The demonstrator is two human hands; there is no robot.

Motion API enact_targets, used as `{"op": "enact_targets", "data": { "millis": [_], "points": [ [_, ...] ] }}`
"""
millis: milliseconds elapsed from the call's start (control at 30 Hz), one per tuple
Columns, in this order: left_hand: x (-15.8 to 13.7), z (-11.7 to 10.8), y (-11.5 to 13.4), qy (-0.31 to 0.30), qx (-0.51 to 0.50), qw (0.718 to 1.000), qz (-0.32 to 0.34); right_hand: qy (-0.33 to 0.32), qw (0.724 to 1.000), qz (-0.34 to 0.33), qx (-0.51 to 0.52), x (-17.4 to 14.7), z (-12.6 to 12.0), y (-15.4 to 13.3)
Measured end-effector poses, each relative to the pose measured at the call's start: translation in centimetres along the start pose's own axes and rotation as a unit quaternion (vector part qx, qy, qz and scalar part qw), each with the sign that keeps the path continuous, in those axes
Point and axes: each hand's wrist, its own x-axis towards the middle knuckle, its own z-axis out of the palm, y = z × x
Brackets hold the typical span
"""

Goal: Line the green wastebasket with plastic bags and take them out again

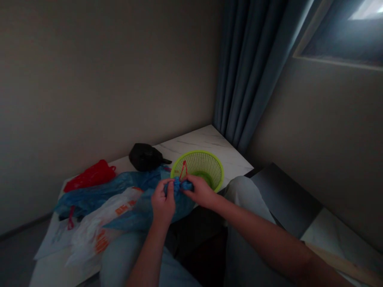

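My left hand (pixel 164 200) is closed, thumb and fingers pinching the gathered edge of a translucent blue plastic bag (pixel 183 205). My right hand (pixel 201 191) grips the same bunched edge just to the right. A thin red drawstring (pixel 183 164) forms a loop that rises from the gathers, between the hands. The rest of the bag hangs below my fingers and spreads left over my lap. Right behind my hands stands a lime-green plastic basket (pixel 197 153) with a mesh wall; its near side is partly hidden by my hands.
A black plastic bag (pixel 145 157), a red plastic bag (pixel 89 176), another blue plastic bag (pixel 98 194) and a clear bag with orange print (pixel 103 217) lie on the white marbled table (pixel 206 137). A wall and a blue curtain (pixel 248 71) stand behind it.
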Motion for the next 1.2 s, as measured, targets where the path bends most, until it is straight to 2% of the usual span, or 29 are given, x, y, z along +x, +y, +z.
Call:
{"op": "enact_targets", "data": {
  "millis": [133, 267, 367, 467, 567, 667, 800, 933, 1067, 1200],
  "points": [
    [1.0, -0.9, -0.9, 0.04, 0.051, 0.998, 0.016, 0.045, 0.997, -0.013, 0.053, 0.0, -0.8, -0.9],
    [1.5, -1.1, -1.5, -0.015, 0.091, 0.996, -0.005, 0.098, 0.991, 0.02, 0.088, -0.1, -0.9, -1.1],
    [1.1, -0.8, -1.1, -0.036, 0.095, 0.993, 0.057, 0.088, 0.988, 0.051, 0.115, -0.1, -1.0, -0.9],
    [0.6, -0.8, 0.0, -0.04, 0.07, 0.987, 0.139, 0.06, 0.991, 0.049, 0.112, -0.1, -1.1, -0.8],
    [0.3, -1.0, 0.8, -0.07, 0.064, 0.98, 0.176, 0.062, 0.991, 0.049, 0.108, 0.0, -1.2, -0.7],
    [0.3, -1.1, 1.1, -0.074, 0.075, 0.977, 0.187, 0.066, 0.99, 0.05, 0.111, 0.0, -1.2, -0.5],
    [0.7, -0.7, 0.7, -0.083, 0.104, 0.98, 0.149, 0.053, 0.994, 0.006, 0.097, 0.1, -1.3, -0.5],
    [1.0, -0.7, -0.1, -0.077, 0.134, 0.984, 0.093, 0.005, 0.999, -0.025, -0.036, -0.5, -0.9, -0.3],
    [0.9, -1.4, -0.4, -0.023, 0.153, 0.987, 0.038, -0.038, 0.981, -0.009, -0.19, -2.0, -0.2, -0.6],
    [0.6, -1.6, 0.0, 0.072, 0.134, 0.988, -0.005, -0.042, 0.967, -0.044, -0.248, -3.9, 0.7, -2.4]
  ]
}}
